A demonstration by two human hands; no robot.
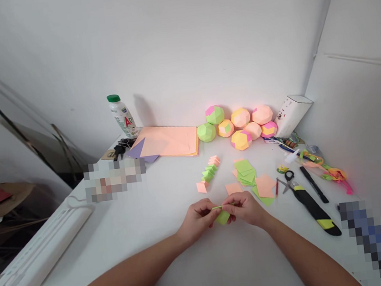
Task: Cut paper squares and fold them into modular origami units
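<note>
My left hand [199,217] and my right hand [246,208] meet over the white table [145,230], both pinched on one small green paper piece [222,216] held between them. Its lower part hangs below my fingers. Just beyond my hands lie loose orange and green paper squares [249,177] and a curved row of small folded green and orange units [209,172].
Several paper polyhedron balls [240,126] sit by the back wall beside large orange sheets [168,141] and a green-capped bottle [122,116]. Scissors [287,181], a black and yellow cutter [317,211] and a pen lie to the right. A white tray [41,252] rests at the left.
</note>
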